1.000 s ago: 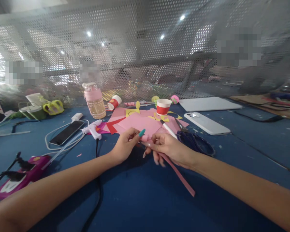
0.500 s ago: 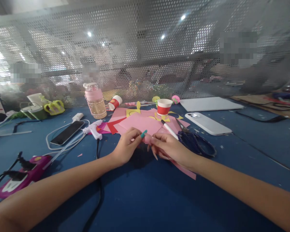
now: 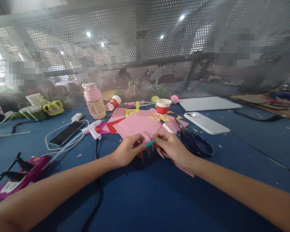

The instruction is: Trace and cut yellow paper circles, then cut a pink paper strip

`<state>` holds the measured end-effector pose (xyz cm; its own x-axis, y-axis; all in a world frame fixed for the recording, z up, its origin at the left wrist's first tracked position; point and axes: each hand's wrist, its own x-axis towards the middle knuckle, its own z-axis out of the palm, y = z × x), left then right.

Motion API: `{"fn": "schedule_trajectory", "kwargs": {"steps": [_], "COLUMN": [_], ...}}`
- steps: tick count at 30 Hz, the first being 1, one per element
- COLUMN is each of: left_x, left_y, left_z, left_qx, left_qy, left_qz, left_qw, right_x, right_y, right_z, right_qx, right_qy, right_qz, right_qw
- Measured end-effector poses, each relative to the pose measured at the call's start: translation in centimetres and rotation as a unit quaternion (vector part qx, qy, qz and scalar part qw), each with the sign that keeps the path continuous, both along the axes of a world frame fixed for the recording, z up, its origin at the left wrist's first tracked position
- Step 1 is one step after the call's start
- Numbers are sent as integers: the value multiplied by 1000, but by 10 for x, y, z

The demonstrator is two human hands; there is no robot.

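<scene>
Both my hands meet low over the blue table (image 3: 140,199), in front of a pile of pink paper sheets (image 3: 135,125). My left hand (image 3: 128,149) is closed, its thumb stretched toward the right fingertips and ending in a long teal nail (image 3: 150,143). My right hand (image 3: 171,145) pinches with thumb and forefinger; a small piece of pink paper seems to be between the fingertips, mostly hidden. From under the right hand a pink paper strip (image 3: 187,171) sticks out; whether it is held or lying there I cannot tell. Beside that hand lie scissors (image 3: 181,124) and a white marker (image 3: 166,126).
Left of the paper lie a white glue gun (image 3: 93,129), a phone (image 3: 66,132) and a purple power strip (image 3: 33,170). Behind stand a pink bottle (image 3: 94,100) and a red-white paper cup (image 3: 162,107). A dark blue pouch (image 3: 195,143) and white phone (image 3: 207,123) lie right.
My left thumb has moved right and slightly down, up against the right fingertips. The pink piece between my hands is less visible. The view has shifted slightly.
</scene>
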<state>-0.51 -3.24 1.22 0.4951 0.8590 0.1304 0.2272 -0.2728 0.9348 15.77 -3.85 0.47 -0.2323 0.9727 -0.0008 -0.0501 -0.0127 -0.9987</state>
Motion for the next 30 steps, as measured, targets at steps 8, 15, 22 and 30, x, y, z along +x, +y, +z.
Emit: {"fn": "schedule_trajectory", "kwargs": {"steps": [8, 15, 22, 30], "left_x": [1, 0, 0, 2], "left_y": [11, 6, 7, 8], "left_z": [-4, -2, -4, 0], "left_qx": [-113, -111, -132, -163], "left_qy": [-92, -121, -97, -77], "left_qz": [-1, -11, -34, -41], "left_qw": [989, 986, 986, 983], "right_x": [3, 4, 2, 5], "right_y": [-1, -5, -6, -5], "right_z": [1, 3, 3, 5], "right_qx": [95, 147, 190, 89], "right_qy": [-77, -133, -146, -133], "right_qz": [19, -29, -32, 14], "right_qw": [992, 980, 970, 987]}}
